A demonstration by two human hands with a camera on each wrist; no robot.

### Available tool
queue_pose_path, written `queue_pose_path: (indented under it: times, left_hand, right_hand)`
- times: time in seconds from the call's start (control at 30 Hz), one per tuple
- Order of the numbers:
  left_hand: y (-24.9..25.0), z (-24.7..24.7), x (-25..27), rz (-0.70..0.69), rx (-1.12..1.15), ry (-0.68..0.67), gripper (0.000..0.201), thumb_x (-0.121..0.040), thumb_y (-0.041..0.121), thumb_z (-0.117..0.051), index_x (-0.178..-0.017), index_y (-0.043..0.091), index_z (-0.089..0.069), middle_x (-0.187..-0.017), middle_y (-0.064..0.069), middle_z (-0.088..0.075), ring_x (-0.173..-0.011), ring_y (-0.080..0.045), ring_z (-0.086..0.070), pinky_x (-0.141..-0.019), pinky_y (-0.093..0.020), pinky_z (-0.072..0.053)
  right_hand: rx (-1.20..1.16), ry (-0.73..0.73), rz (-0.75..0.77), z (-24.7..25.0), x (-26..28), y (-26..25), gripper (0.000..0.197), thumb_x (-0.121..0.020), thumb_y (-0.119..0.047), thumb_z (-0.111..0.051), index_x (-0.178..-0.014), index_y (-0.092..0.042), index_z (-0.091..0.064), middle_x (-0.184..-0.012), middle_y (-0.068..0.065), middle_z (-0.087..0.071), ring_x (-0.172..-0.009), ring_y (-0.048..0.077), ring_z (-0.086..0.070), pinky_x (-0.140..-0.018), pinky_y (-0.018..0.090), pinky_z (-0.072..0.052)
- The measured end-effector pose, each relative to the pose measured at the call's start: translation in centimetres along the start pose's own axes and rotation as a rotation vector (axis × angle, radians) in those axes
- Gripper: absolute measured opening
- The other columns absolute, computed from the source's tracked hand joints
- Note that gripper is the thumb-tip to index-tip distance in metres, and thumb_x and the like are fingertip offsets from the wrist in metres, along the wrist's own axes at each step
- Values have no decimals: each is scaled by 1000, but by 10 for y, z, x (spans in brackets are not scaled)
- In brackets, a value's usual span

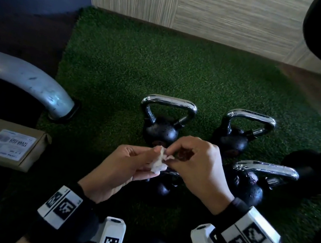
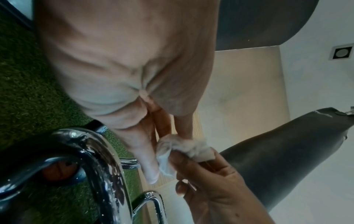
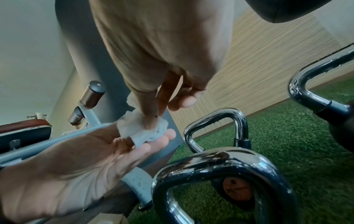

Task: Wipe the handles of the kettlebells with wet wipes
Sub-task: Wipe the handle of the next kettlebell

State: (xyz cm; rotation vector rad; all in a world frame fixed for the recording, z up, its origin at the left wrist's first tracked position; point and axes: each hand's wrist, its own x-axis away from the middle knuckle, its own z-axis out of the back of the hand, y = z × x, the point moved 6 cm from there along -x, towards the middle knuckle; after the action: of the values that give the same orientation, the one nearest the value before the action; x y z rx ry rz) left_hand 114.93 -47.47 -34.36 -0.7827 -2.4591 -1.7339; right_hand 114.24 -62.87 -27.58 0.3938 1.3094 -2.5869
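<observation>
Two hands meet above chrome-handled kettlebells [image 1: 162, 130] standing on green turf [image 1: 121, 68]. The left hand [image 1: 124, 168] holds a crumpled wet wipe [image 1: 158, 161] under its thumb, and the right hand [image 1: 196, 165] pinches its edge. Spreading it flat first would likely wrap each handle [image 1: 169, 101] more fully.

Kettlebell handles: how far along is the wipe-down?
Done: the nearest chrome handle shows wet streaks, so it is probably wiped; the others cannot be judged. In hand: left hand and right hand pinch a crumpled wet wipe in the air, touching no handle. Left: likely the other kettlebells on the turf.
</observation>
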Motion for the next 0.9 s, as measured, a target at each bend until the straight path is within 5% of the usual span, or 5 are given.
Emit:
queue_pose_path:
  times: [0.17,0.33,0.5,0.7,0.9]
  left_hand:
    - [2,6,-1,-84,-132,45,26,-81,28,-76,-102,15,-83,-104,-8,-80,-108,-25,-74,-92,-29,-59]
    - [37,-3,21,-719,-880,229,12,-93,21,-76,-103,23,-82,-94,42,-69,-98,11,-69,-92,-10,-49]
    - [11,-19,5,-773,-1290,167,23,-97,30,-67,-116,25,-78,-116,14,-75,-99,-8,-56,-90,-19,-49]
    - [-3,-31,3,-755,-1480,117,30,-95,9,-64,-122,18,-74,-119,9,-74,-93,-12,-59,-82,-20,-56]
    - [3,-6,9,-753,-1394,128,22,-98,13,-60,-113,19,-75,-114,9,-75,-91,-13,-61,-82,-27,-57]
  right_hand:
    - [-10,-160,19,-3,0,14,14,-70,-16,-89,-77,-23,-80,-89,-8,-76,-80,8,-70,-73,23,-54]
    - [230,-149,-340,18,9,91,39,-65,3,-76,-73,-35,-69,-81,-7,-73,-71,7,-64,-65,13,-45]
    - [224,-431,-700,-24,43,161,33,-57,-23,-96,-72,-34,-69,-78,-9,-72,-77,10,-67,-66,20,-53]
    - [-19,-297,-729,-53,62,174,59,-52,-42,-100,-104,-24,-78,-92,-3,-80,-91,13,-75,-87,30,-59]
    - [-47,-204,-718,-56,68,182,34,-57,-31,-100,-84,-31,-80,-80,-9,-80,-80,7,-75,-82,28,-59]
